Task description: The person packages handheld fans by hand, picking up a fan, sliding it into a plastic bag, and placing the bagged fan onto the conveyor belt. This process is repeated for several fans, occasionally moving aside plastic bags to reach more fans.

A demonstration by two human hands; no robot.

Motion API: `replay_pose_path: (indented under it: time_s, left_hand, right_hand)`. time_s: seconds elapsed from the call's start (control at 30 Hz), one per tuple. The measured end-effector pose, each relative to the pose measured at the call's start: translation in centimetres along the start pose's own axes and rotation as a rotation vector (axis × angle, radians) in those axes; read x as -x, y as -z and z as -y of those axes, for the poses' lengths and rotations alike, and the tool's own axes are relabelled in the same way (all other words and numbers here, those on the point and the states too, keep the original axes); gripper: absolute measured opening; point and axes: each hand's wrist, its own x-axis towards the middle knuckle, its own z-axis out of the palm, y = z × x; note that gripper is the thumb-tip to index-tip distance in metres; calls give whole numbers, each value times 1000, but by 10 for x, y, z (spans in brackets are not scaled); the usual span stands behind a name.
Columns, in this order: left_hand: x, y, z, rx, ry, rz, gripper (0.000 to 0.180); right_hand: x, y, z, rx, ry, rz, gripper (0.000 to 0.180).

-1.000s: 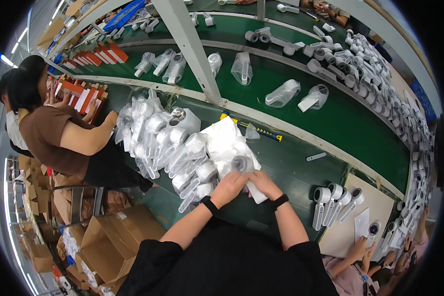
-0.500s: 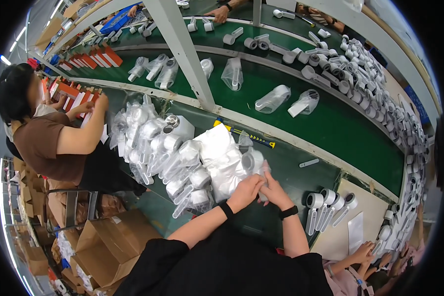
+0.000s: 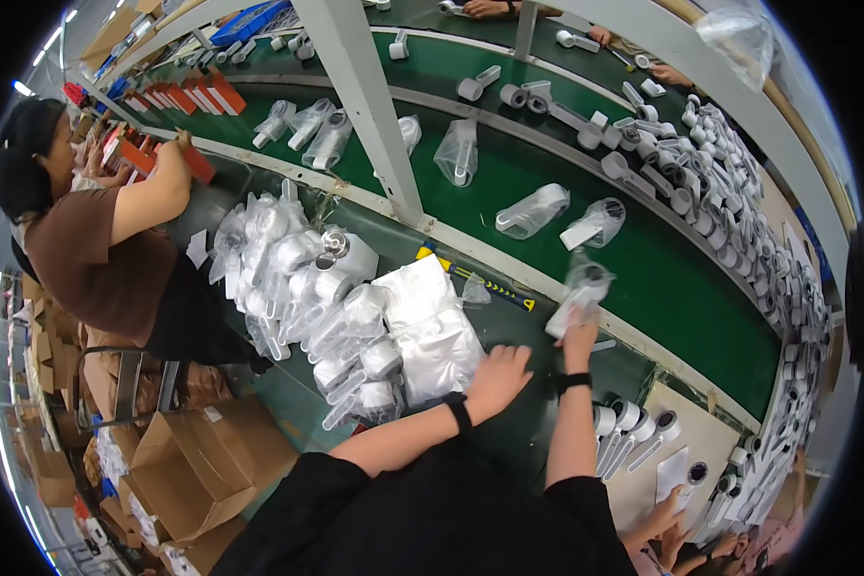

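My right hand point(image 3: 578, 336) reaches forward, closed on a clear-bagged white handheld device point(image 3: 586, 288) with a round head, held by the edge of the green conveyor. My left hand point(image 3: 501, 382) rests over the dark green bench with its fingers stretched out and nothing in them. Beside it lies a stack of clear plastic bags point(image 3: 434, 336). To the left of the stack sits a heap of bagged white devices point(image 3: 302, 274). Several unbagged white devices point(image 3: 634, 427) lie in a row on a pale board at my right.
A yellow and black tool point(image 3: 499, 288) lies behind the bags. Bagged devices point(image 3: 533, 211) ride on the green conveyor point(image 3: 662, 278). A metal post point(image 3: 360, 106) rises ahead. A co-worker point(image 3: 96, 230) handles orange boxes at left; a carton point(image 3: 202, 470) stands below. Loose devices crowd the right.
My hands have come apart. My right hand has carried the bagged device forward and right toward the conveyor. My left hand has opened and stayed near the bag stack.
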Motion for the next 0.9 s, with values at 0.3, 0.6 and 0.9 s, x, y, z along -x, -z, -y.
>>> replay_pose_path:
  time_s: [0.3, 0.6, 0.9]
  left_hand:
    - [93, 10, 82, -724, 113, 364, 42]
    - [87, 32, 87, -142, 50, 39, 20]
    - [114, 17, 91, -373, -99, 184, 13]
  right_hand:
    - [-13, 97, 18, 353, 88, 79, 46]
    - [146, 200, -26, 1149, 47, -54, 50]
    - [141, 139, -58, 667, 105, 95, 41]
